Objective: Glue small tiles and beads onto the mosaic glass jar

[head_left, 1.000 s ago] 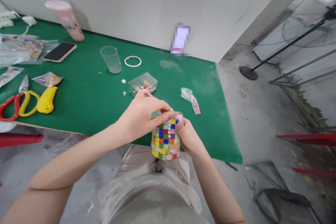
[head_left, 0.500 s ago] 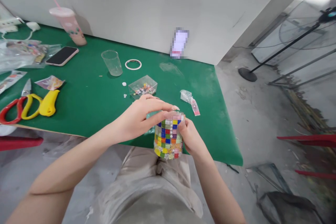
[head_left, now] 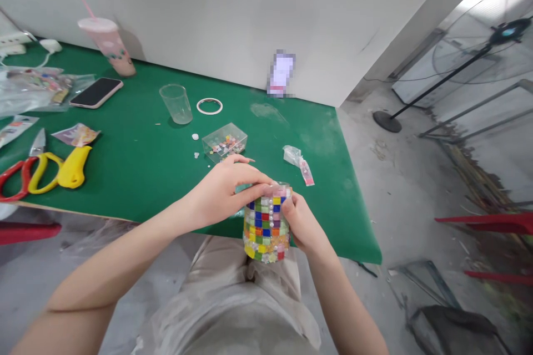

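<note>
Lower centre: tiled cup (head_left: 265, 227), likely light, stiff, bumpy; best held mid-wall. Clasped in right hand (head_left: 305, 222); at rim, left hand (head_left: 222, 186), fingers narrow, hold unclear.

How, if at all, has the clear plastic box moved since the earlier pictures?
No, the clear plastic box sits unchanged relative to the white ring.

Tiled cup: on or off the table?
Off: the right hand holds the tiled cup, its base over the lap, past the table's edge.
</note>
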A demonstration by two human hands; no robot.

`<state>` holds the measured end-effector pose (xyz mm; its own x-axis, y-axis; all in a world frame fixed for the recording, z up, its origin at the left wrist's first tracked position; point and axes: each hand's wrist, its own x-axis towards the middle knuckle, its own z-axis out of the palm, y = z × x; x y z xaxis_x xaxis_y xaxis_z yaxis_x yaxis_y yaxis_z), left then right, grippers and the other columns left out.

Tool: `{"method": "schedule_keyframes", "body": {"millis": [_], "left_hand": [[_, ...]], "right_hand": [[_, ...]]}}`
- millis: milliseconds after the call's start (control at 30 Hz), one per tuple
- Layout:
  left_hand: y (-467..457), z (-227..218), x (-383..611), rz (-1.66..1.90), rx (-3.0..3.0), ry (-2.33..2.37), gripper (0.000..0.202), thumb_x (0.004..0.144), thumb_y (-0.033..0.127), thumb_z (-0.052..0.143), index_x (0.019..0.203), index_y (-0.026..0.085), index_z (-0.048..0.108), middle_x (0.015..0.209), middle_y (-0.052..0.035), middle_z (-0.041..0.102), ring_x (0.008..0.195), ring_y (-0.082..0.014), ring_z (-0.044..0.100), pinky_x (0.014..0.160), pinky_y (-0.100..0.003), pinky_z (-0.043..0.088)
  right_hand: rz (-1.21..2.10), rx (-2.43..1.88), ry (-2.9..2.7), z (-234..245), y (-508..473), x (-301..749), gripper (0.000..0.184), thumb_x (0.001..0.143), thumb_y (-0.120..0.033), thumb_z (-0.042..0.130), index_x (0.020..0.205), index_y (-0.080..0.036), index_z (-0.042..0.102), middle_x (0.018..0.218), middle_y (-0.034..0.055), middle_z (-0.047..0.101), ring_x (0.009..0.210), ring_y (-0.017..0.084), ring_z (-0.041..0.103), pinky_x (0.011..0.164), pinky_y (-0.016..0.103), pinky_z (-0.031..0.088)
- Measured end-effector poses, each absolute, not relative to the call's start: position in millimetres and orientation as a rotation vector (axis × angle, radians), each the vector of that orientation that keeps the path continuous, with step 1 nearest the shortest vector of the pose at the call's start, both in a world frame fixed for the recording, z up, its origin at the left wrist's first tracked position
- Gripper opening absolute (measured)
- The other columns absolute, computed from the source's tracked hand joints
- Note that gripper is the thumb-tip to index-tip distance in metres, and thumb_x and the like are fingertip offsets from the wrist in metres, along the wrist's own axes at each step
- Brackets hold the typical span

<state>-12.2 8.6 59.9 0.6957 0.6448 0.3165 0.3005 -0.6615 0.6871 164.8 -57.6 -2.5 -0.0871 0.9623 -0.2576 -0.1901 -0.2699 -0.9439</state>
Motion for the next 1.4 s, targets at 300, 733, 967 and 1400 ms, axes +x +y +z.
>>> {"method": "schedule_keyframes", "body": {"millis": [300,733,967,1400], "left_hand": [[6.5,59.3,-10.7,0.751,2.31,0.75,0.021,0.094,0.027,0.052,0.088,0.022,0.071,0.088,0.0045,0.078,0.072,-0.0111,0.067,0.101,-0.035,0.041],[4.5,60.5,-7.7,0.8,2.185,0.791,0.019,0.09,0.032,0.059,0.085,0.02,0.072,0.086,-0.0007,0.077,0.083,-0.0163,0.068,0.084,-0.033,0.047],[9.0,52.5,-8.5,0.752,2.25,0.774,0.017,0.092,0.031,0.056,0.093,0.021,0.07,0.099,-0.0021,0.076,0.102,-0.0194,0.067,0.11,-0.048,0.032],[-37.9,66.6,-15.3,0.841,1.687,0.522,0.071,0.099,0.045,-0.007,0.144,0.028,0.045,0.14,-0.0056,0.056,0.133,-0.0239,0.05,0.105,-0.048,0.047]], "right_hand": [[1.552,-1.215,-0.972,-5.7,-58.5,163.7,0.075,0.057,-0.078,0.069,0.1,-0.016,0.069,0.097,0.0106,0.074,0.086,0.027,0.071,0.081,0.041,0.056],[1.454,-1.188,-1.06,-8.7,-54.9,164.5,0.066,0.067,-0.072,0.068,0.103,-0.017,0.069,0.099,0.0095,0.075,0.089,0.025,0.07,0.079,0.034,0.056],[1.386,-1.202,-1.079,-10.9,-52.8,164.5,0.065,0.067,-0.068,0.07,0.108,-0.017,0.067,0.109,0.0118,0.073,0.102,0.029,0.068,0.087,0.039,0.056],[0.888,-1.331,-1.205,-82.5,-20.3,167.5,0.088,0.06,-0.028,0.081,0.139,-0.017,0.042,0.129,0.0154,0.062,0.117,0.029,0.061,0.103,0.046,0.047]]}}
